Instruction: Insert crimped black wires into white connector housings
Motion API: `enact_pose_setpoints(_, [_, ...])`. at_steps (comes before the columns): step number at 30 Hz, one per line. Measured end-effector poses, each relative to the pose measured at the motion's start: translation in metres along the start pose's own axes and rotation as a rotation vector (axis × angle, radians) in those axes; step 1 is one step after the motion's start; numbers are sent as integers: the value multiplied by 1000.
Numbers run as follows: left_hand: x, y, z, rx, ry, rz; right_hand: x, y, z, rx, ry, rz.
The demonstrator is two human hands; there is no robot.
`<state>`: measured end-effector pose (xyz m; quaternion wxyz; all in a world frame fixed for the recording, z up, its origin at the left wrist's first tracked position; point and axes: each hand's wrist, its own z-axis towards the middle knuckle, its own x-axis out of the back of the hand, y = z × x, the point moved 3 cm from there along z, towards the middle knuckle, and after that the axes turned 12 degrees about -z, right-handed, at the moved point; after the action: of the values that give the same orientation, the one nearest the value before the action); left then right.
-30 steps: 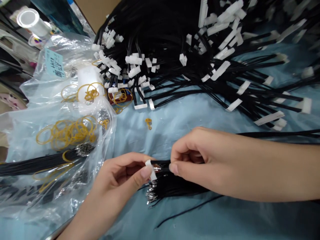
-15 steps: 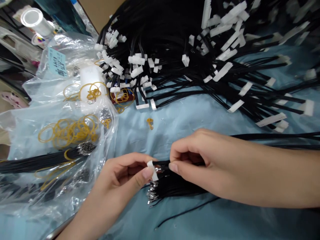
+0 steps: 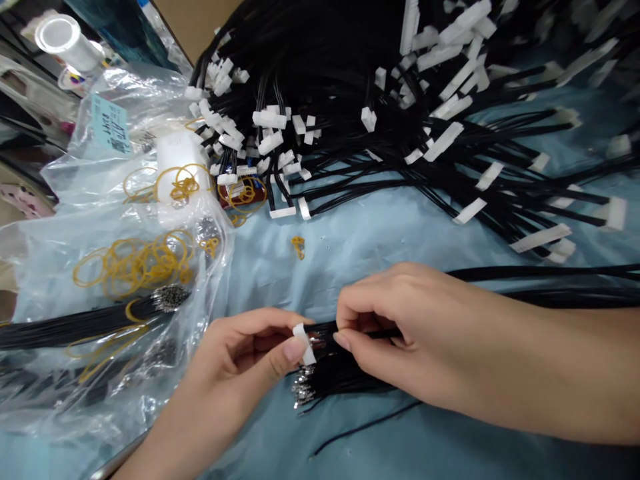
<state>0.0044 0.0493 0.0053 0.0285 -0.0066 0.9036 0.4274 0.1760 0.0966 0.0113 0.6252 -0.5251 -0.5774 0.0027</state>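
Note:
Between thumb and fingers, my left hand (image 3: 260, 360) grips a small white connector (image 3: 304, 344), held upright near the lower middle. Black wires run from the connector to the right. Just right of it, my right hand (image 3: 395, 327) pinches a black wire (image 3: 383, 333) between thumb and index finger. Below both hands lies a bundle of loose black wires (image 3: 345, 375) with bare metal terminals at its left end. One single black wire (image 3: 365, 427) lies apart, lower down on the blue sheet.
Many black cables with white connectors (image 3: 444, 141) fill the back and right. At left, clear plastic bags (image 3: 45, 240) lie with yellow rubber bands (image 3: 140, 263) and a wire bundle (image 3: 100, 317). A white spool (image 3: 67, 41) stands at the back left.
My right hand has shifted slightly left, and its forearm has swung a little lower. My left hand still grips the connector. The whole view has shifted slightly.

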Motion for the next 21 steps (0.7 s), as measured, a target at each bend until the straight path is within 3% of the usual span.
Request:
enact_pose_setpoints(3, [0, 0, -1, 4, -5, -18, 0, 0, 0, 17, 5, 37])
enact_pose_setpoints(9, [3, -4, -1, 3, -29, -63, 8, -1, 5, -83, -193, 168])
enact_pose_setpoints(14, [2, -6, -1, 14, -52, -85, 14, -3, 4, -61, -230, 145])
enact_pose_setpoints(21, [3, -9, -3, 25, -54, -102, 13, 1, 2, -77, -397, 228])
